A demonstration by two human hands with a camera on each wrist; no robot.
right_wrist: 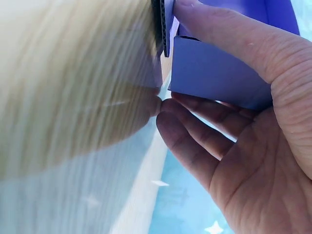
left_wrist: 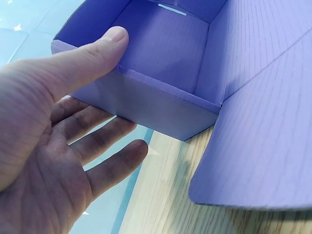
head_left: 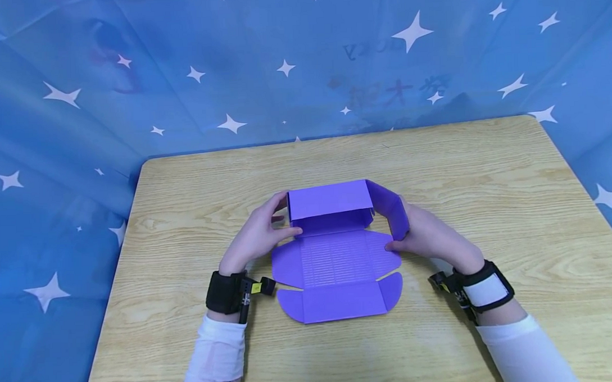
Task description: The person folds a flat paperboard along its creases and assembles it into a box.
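A partly folded purple cardboard box (head_left: 331, 198) sits on the table, its back part raised and its slotted panel (head_left: 334, 260) spread flat toward me. My left hand (head_left: 259, 229) holds the box's left side wall (left_wrist: 146, 105); in the left wrist view the thumb lies over the wall's top edge and the fingers are outside, spread below it. At the right, an unfolded side flap (head_left: 390, 208) angles outward. My right hand (head_left: 418, 229) holds this flap, thumb in front and fingers behind; in the right wrist view the fingertips sit just under the purple panel (right_wrist: 219, 73).
The wood-grain table (head_left: 489, 207) extends around the box on all sides. A blue curtain with white stars (head_left: 281, 68) hangs behind the table and along its left side. Small rounded flaps (head_left: 291, 305) stick out at the panel's near corners.
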